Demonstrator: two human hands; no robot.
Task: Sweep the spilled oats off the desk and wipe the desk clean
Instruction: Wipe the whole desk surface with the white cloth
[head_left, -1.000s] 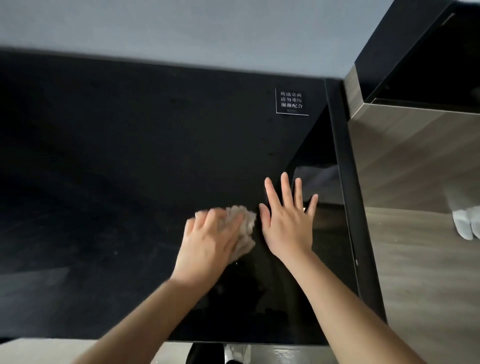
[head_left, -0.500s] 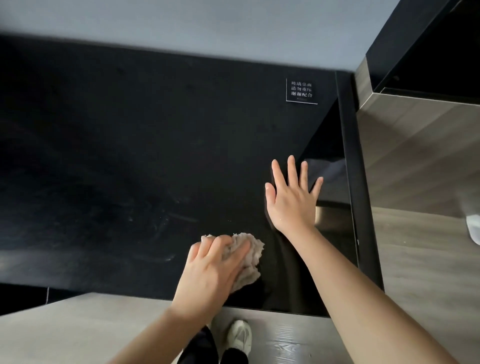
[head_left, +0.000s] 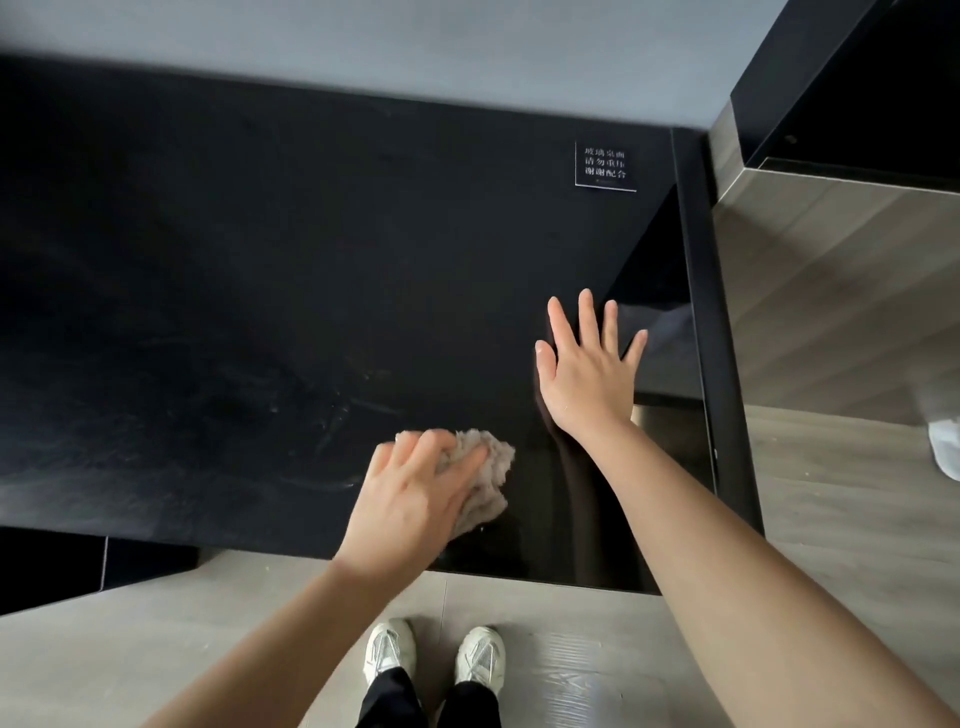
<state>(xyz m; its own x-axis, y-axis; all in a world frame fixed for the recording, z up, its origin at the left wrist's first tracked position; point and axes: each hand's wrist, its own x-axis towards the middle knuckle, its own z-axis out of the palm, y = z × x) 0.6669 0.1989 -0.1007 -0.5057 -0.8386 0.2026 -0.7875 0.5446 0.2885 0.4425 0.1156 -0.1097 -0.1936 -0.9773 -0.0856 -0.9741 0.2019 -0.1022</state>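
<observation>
A black glossy desk (head_left: 249, 249) fills most of the view. My left hand (head_left: 410, 499) presses a crumpled pale cloth (head_left: 485, 478) onto the desk near its front edge, fingers curled over the cloth. To its right, my right hand (head_left: 587, 374) lies flat on the desk with its fingers spread, holding nothing. Faint wipe streaks (head_left: 332, 415) show on the surface left of the cloth. I see no oats on the desk.
A small sign with white characters (head_left: 605, 165) sits at the desk's back right. A black frame edge (head_left: 701, 332) bounds the desk on the right, with wooden floor (head_left: 841, 519) beyond. My two white shoes (head_left: 434, 657) stand just below the front edge. A dark cabinet (head_left: 857, 78) is at upper right.
My left hand has drawn the cloth back toward the front edge. The view has pulled back, so the floor and my shoes now show. My right hand stays flat on the desk.
</observation>
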